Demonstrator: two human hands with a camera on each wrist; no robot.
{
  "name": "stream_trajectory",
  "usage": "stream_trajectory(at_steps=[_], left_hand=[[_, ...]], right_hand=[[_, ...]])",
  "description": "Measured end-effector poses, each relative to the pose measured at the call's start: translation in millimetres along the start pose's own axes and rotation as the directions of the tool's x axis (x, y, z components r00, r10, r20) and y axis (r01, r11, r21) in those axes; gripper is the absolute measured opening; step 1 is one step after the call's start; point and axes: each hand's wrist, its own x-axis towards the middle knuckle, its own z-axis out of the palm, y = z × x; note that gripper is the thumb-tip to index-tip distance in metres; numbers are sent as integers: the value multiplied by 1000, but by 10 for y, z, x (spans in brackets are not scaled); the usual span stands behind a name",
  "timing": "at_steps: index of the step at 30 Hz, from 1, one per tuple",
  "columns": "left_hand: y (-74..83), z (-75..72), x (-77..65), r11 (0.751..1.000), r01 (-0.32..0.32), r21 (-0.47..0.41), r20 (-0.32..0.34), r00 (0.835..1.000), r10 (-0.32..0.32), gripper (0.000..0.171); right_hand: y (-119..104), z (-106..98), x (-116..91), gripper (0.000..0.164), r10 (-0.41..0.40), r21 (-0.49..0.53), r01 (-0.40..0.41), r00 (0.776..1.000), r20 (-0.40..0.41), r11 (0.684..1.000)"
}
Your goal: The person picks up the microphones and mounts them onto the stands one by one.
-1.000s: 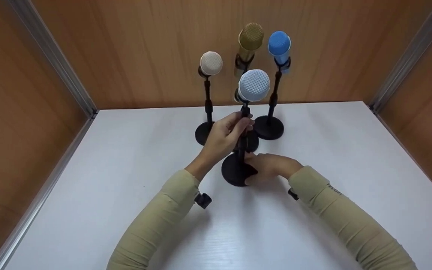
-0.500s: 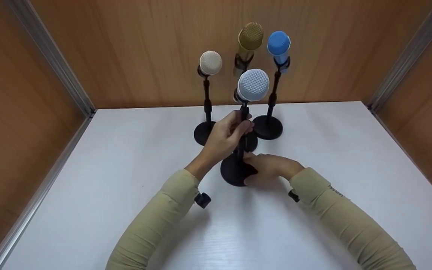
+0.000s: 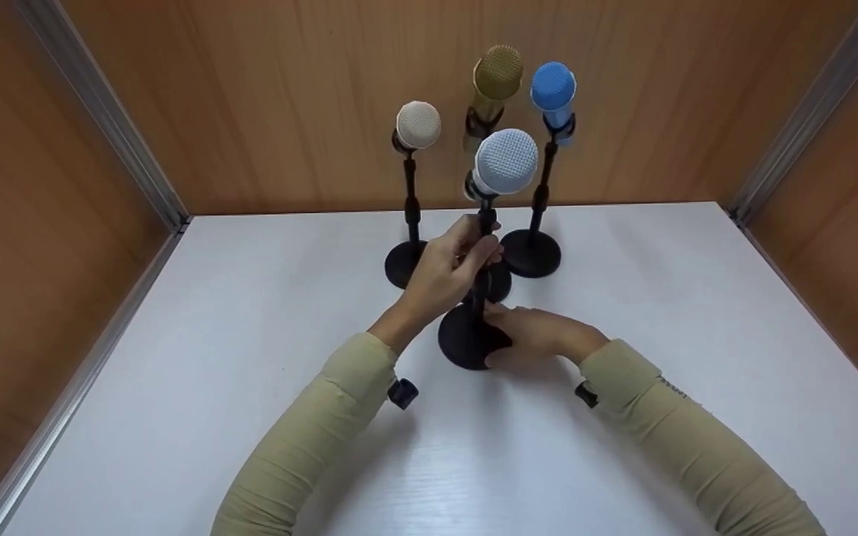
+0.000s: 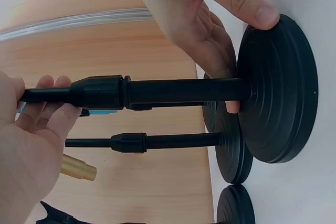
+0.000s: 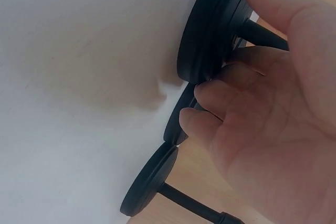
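A white microphone (image 3: 506, 161) sits in the clip of a black desk microphone stand (image 3: 465, 339), the front one of the group. My left hand (image 3: 440, 272) grips the upper pole of this stand between thumb and fingers. Low at its round base, my right hand (image 3: 537, 332) holds the right side. In the left wrist view the right thumb (image 4: 262, 15) lies on the base's rim, with fingers behind the pole. The base stands close over the table, with the pole nearly upright. Right fingers (image 5: 215, 98) curl beside the base in the right wrist view.
Behind stand a cream microphone (image 3: 418, 125) at left, a gold microphone (image 3: 499, 73) in the middle and a blue microphone (image 3: 553, 86) at right, each on a black stand. Their bases crowd just behind the front one. A wooden wall (image 3: 287, 112) rises behind the white table (image 3: 265, 313).
The white microphone's head has risen slightly and shifted a little right, with the upper thin pole showing longer. My left hand moved up slightly; the right hand stays at the base.
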Motion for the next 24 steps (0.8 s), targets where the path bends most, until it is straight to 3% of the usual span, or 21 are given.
stream_trajectory(at_steps=[2,4,6,8,12,14,16,17,21,24], left_hand=[[4,3,-3,1000,1,-3,7,1000,-1,22],[9,6,-3,1000,-2,-5,9,1000,2,21],[15,8,-1,1000,-6,3,12,1000,6,20],[21,6,-1,1000,-4,11,12,1000,4,19],[36,-5,-3,1000,1,26,21,1000,-1,18],[37,-10,-2,1000,2,26,26,1000,-3,19],[37,-15,-1,1000,-2,28,26,1000,2,20],[37,-18,-1,1000,-4,29,26,1000,3,21],[34,-33,-1,999,-18,48,24,1000,16,21],[32,-53,1,998,-26,65,21,999,25,19]], right_hand=[[22,-14,1,67,-34,82,40,997,-75,996],[56,-33,5,58,-38,236,82,982,-185,968],[97,-47,16,48,-30,387,153,952,-306,909],[132,-50,28,44,-8,513,228,919,-394,827],[145,-35,38,39,35,652,313,886,-462,690],[126,-20,45,40,43,685,344,876,-481,642],[102,-3,59,41,53,682,368,857,-512,632],[90,6,67,41,62,671,372,846,-529,641],[31,27,115,36,68,591,363,811,-581,720],[-22,24,168,34,45,550,342,818,-573,762]])
